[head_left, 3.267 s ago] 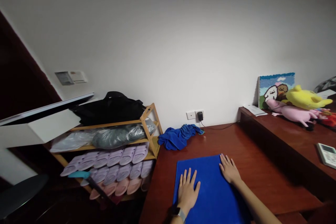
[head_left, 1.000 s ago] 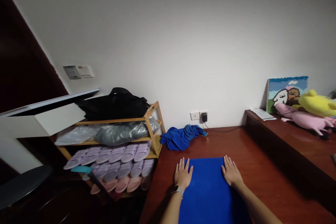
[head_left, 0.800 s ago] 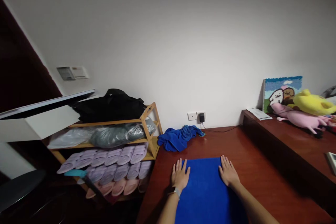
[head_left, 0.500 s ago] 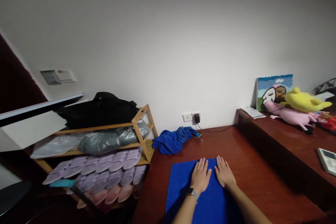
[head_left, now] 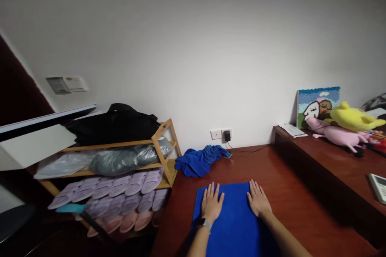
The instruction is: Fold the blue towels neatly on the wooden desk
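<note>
A blue cloth lies spread flat on the reddish-brown table. My left hand rests palm down near the cloth's far left corner, fingers stretched out; a watch sits on that wrist. At the far right corner, my right hand lies flat across the cloth's edge, with its fingers extended. Neither hand grips anything. Beyond the cloth, by the wall, is a crumpled blue cloth. The near end of the flat cloth runs out of the picture.
A wooden rack on the left bears a black bag, plastic-wrapped items and several slippers. A plug with a black cable is in the wall. The raised ledge at right holds plush toys, a picture and a calculator.
My left hand has slid left over the cloth, from near its middle to its left side. My right hand has stayed nearly in place at the right edge.
</note>
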`<state>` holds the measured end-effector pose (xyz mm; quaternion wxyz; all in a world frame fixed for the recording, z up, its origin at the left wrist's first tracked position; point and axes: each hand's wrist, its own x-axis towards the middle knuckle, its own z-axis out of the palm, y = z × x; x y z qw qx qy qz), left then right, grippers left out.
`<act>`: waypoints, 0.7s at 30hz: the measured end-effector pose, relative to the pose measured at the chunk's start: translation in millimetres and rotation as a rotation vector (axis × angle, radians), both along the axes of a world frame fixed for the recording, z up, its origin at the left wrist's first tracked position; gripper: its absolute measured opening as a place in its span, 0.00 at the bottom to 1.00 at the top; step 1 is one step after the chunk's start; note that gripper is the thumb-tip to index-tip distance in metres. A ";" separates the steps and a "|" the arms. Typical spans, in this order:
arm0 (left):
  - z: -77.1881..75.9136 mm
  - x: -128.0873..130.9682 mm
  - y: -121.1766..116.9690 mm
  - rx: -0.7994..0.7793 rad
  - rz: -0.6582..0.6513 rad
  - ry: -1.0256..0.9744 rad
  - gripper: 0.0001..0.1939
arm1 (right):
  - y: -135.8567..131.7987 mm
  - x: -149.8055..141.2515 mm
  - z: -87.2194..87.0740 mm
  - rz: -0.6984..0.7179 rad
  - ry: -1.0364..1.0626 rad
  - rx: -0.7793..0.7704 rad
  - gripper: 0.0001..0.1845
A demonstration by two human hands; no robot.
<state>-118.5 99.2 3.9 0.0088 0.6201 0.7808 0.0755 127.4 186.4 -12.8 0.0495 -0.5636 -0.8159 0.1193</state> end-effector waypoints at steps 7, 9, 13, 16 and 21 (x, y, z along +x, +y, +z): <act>-0.7 -48.3 -7.5 0.010 0.096 0.044 0.34 | 11.9 -6.8 -7.0 0.015 -0.011 0.014 0.40; -2.7 -49.5 -5.5 0.015 0.098 0.045 0.34 | 14.7 -7.5 -8.5 0.016 0.013 0.016 0.40; -3.3 -52.5 -4.0 0.008 0.091 0.066 0.34 | 14.8 -6.4 -8.0 0.021 0.018 0.018 0.40; -0.2 -45.0 -0.9 0.023 0.096 0.090 0.33 | 13.4 -6.2 -5.8 0.020 0.008 0.014 0.40; 2.7 29.4 17.5 0.157 -0.169 0.001 0.32 | 13.1 -6.2 -5.0 0.025 0.003 0.016 0.40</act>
